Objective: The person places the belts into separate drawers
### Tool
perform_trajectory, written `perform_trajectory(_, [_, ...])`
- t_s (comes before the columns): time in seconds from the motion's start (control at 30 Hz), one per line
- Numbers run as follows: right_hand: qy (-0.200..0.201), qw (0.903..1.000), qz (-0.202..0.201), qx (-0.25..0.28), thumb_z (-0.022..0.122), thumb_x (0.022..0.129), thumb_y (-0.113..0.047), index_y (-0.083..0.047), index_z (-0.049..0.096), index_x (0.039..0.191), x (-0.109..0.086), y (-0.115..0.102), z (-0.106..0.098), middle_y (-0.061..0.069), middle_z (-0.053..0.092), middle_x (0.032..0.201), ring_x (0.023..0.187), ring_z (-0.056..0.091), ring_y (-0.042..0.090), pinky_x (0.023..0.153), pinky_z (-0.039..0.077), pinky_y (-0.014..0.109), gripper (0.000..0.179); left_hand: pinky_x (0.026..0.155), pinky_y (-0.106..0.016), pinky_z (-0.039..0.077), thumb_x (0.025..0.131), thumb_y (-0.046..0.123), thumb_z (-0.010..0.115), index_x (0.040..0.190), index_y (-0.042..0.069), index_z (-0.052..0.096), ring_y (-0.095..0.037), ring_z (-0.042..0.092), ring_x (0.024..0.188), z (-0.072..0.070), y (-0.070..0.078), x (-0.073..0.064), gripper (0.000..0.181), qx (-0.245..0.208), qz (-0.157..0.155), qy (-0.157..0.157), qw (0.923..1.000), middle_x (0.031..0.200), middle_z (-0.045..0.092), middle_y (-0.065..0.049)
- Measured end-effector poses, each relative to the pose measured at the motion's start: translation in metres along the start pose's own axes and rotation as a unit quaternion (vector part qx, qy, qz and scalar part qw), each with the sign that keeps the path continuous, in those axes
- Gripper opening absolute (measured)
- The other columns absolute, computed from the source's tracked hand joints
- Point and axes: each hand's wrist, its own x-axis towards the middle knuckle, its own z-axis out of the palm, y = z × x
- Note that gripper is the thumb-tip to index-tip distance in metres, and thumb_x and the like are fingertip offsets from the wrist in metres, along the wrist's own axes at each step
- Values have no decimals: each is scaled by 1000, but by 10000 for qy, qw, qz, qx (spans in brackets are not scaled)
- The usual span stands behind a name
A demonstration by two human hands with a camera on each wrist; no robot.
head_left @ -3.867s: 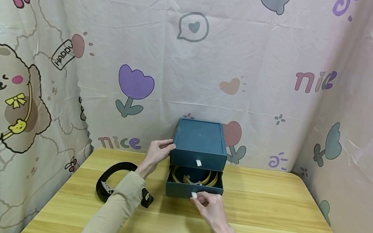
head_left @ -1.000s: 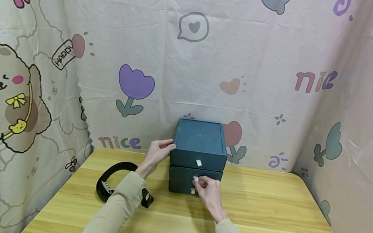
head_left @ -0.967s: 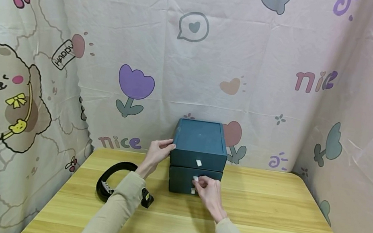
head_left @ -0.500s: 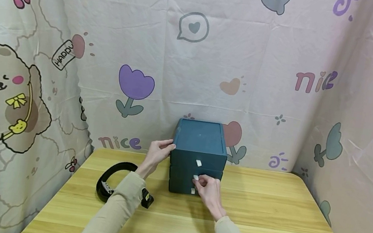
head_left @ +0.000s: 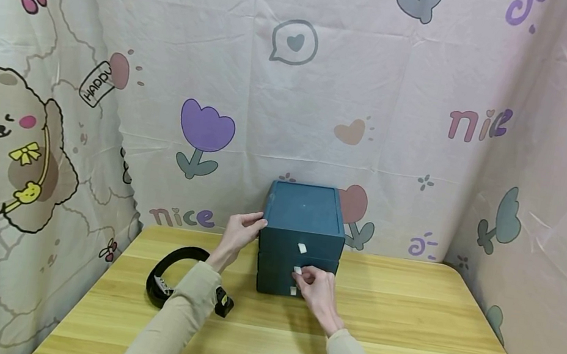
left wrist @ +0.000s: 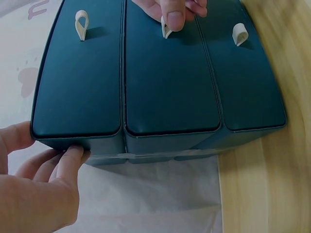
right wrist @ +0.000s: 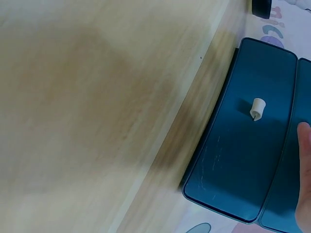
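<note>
A dark teal box point(head_left: 306, 208) with three drawers stands at the back of the table, its drawers flush at the front. My right hand point(head_left: 319, 294) pinches the white pull tab point(left wrist: 166, 30) of the middle drawer point(left wrist: 167, 82) between thumb and fingers. At the upper left corner of the box, my left hand point(head_left: 238, 235) touches the side with extended fingers and thumb. The top tab point(head_left: 302, 248) and the bottom tab point(head_left: 293, 290) stick out untouched. What lies inside the drawers is hidden.
A coiled black belt point(head_left: 155, 282) with a silver buckle point(head_left: 162, 286) lies on the wooden table point(head_left: 429, 348) at the left, partly behind the left sleeve point(head_left: 178, 315). Patterned cloth point(head_left: 317, 102) hangs close behind the box and at both sides.
The middle drawer, pulled out about four seconds ago with coiled yellow-brown belts inside, has slid back into the box with my right hand at its tab. The left hand has stayed in place.
</note>
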Motion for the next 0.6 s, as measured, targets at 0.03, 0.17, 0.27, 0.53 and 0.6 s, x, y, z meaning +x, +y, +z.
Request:
perform_trajectory(0.03, [3, 10000, -12, 12, 82, 83, -10, -5, 77, 78, 0, 0, 0, 5, 75, 69, 59, 66, 7, 56, 50, 17, 9, 100, -45, 53, 99, 18, 63, 141, 3, 58, -15, 64, 103, 0, 0, 0, 45, 18, 5, 8, 10000, 135, 65, -22])
perform_trajectory(0.17, [2, 10000, -33, 63, 82, 82, -10, -6, 77, 78, 0, 1, 0, 4, 75, 69, 59, 66, 7, 56, 50, 17, 9, 98, -43, 54, 100, 19, 63, 141, 3, 58, -21, 65, 110, 1, -1, 0, 45, 85, 43, 30, 9999, 134, 65, -21])
perform_trajectory(0.27, [-2, 10000, -25, 81, 82, 82, -11, -7, 77, 78, -1, 1, 0, 4, 75, 69, 59, 66, 7, 57, 50, 17, 9, 101, -47, 52, 100, 19, 63, 142, 3, 57, -25, 64, 115, 2, -2, -1, 45, 62, 62, 30, 10000, 135, 64, -21])
perform_trajectory(0.53, [32, 10000, -57, 64, 84, 81, -13, -7, 76, 77, 0, 2, 0, 4, 74, 69, 60, 67, 9, 58, 52, 18, 11, 105, -53, 48, 101, 20, 61, 143, 3, 56, -30, 63, 120, 2, -3, -3, 46, 39, 173, 35, 9998, 138, 63, -22])
perform_trajectory(0.6, [33, 9999, -66, 72, 84, 81, -13, -7, 76, 77, 0, 2, -1, 4, 74, 68, 60, 67, 9, 58, 52, 18, 11, 104, -52, 49, 101, 20, 61, 143, 2, 56, -32, 63, 120, 3, -4, -3, 45, 42, 205, 47, 9998, 137, 63, -23])
